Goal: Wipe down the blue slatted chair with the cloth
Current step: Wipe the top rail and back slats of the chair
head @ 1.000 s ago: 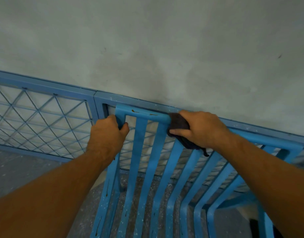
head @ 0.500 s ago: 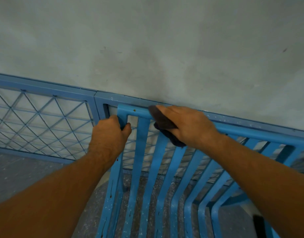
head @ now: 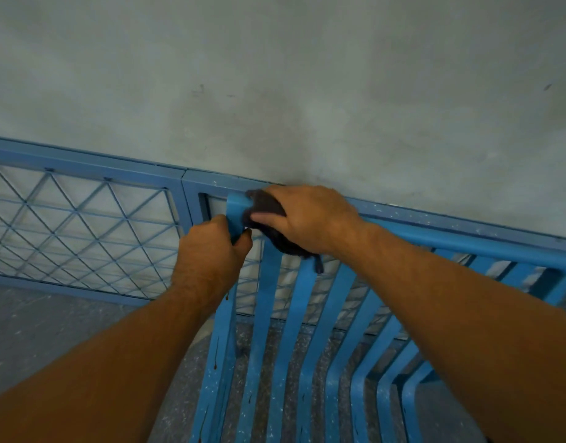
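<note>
The right hand [head: 310, 215] is curled over a dark cloth [head: 265, 204], pressing it onto the top rail of the blue slatted chair [head: 267, 298] near the rail's left corner (a tail of cloth hangs below at 6 o'clock). Just beside it at 8 o'clock, the left hand [head: 211, 247] grips the chair's left upright. A blue mesh panel [head: 83, 225] stands at 9 o'clock, a grey wall [head: 275, 75] at 12, and speckled floor [head: 35, 330] lies below.

We are sliding our right hand [head: 310, 219] and the dark cloth [head: 265, 204] leftward along the top rail [head: 451, 239] of the blue slatted chair [head: 267, 298], from mid-rail to its corner. The cloth is now arriving just beside our left hand [head: 208, 247], closing the gap between them.
</note>
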The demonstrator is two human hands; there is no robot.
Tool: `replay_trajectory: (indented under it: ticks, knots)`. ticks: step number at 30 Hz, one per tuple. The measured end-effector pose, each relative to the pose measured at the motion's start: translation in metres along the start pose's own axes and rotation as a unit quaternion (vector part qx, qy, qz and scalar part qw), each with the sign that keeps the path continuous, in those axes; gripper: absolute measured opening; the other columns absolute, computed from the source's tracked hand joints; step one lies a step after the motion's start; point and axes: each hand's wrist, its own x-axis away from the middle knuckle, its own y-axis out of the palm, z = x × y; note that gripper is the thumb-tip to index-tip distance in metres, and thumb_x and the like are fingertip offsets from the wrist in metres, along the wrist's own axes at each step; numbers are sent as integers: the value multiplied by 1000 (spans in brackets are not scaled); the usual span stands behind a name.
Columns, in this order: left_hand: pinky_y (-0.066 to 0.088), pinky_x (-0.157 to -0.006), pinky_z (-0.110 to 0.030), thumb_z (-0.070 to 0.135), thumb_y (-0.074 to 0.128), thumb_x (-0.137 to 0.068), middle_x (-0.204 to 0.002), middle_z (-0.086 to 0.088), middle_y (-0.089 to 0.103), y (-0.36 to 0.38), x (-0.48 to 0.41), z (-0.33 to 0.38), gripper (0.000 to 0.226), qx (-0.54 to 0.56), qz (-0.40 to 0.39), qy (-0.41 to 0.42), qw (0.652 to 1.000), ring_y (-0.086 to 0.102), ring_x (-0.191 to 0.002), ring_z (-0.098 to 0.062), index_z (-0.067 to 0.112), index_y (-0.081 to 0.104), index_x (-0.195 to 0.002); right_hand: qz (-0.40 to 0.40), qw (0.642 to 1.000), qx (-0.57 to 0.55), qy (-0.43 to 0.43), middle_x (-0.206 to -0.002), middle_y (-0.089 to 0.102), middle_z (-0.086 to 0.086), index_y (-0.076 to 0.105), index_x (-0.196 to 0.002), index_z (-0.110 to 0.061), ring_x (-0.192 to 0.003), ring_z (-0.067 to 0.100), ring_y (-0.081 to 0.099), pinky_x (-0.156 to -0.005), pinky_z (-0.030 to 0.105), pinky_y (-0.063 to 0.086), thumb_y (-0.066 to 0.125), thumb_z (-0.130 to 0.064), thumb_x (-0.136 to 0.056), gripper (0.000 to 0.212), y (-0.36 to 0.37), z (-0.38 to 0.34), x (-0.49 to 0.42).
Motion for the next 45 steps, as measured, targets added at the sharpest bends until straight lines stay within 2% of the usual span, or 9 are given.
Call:
replay_trajectory:
  ticks: [6,12,17,21,23,26,30,36,45]
  knots:
    - [39,-57,-28,40,59,-92,-70,-1,52,1,1,0,34,-14,-6,-9,1000,53,-66,-20,6,59,-89,13,998,56,-23,-129,58,-11,38,-144,-38,-110,18,58,-83,34,45,39,-62,-94,56,-10,52,53]
    - [39,-56,-27,40,59,-92,-75,-3,58,1,2,3,32,-9,-1,-22,1000,55,-67,-18,9,61,-95,-79,993,49,70,-79,54,-10,48,-80,-34,-69,12,53,-59,32,43,43,-84,-77,50,-14,17,13]
    - [43,-59,-30,38,59,-91,-80,-7,60,1,3,3,32,-16,-7,-16,1000,59,-73,-26,7,60,-96,26,993,113,12,-93,62,-1,53,-104,-23,-73,17,53,-64,32,40,34,-79,-86,61,2,3,7]
    - [39,-60,-28,43,57,-93,-75,-3,52,1,1,3,34,-37,-4,-17,999,51,-68,-20,9,58,-92,31,993,91,-67,-131,58,-3,39,-141,-28,-108,23,59,-82,35,44,38,-61,-97,56,1,41,33]
    - [38,-60,-29,42,57,-93,-73,-3,51,2,1,2,34,-40,-1,-16,999,50,-67,-20,8,57,-89,57,992,67,-93,-127,60,-5,37,-147,-29,-107,22,61,-81,34,46,39,-57,-98,56,-1,60,49]
    - [38,-59,-30,41,58,-92,-71,-6,53,4,2,1,36,-35,9,-13,999,50,-66,-23,6,57,-87,144,979,105,-96,-105,69,-1,56,-134,-23,-87,25,68,-64,31,50,33,-65,-95,62,2,77,68]
    - [38,-57,-30,40,57,-93,-71,-5,52,4,4,3,34,-33,17,-17,999,52,-66,-23,7,56,-87,52,985,149,67,-89,65,-1,57,-102,-25,-76,25,60,-62,33,43,12,-83,-79,77,-6,51,54]
    - [42,-59,-31,42,56,-93,-80,-7,57,6,6,4,36,-26,24,-24,999,55,-72,-24,7,59,-97,30,991,82,105,-69,58,-2,64,-83,-22,-63,20,56,-58,33,41,11,-80,-87,79,-6,9,18]
    - [35,-60,-29,42,58,-92,-74,-2,49,2,5,5,36,-37,11,-29,999,46,-68,-19,6,59,-92,207,954,129,-175,-121,66,18,54,-135,-2,-86,37,67,-68,43,56,55,-20,-87,51,27,45,33]
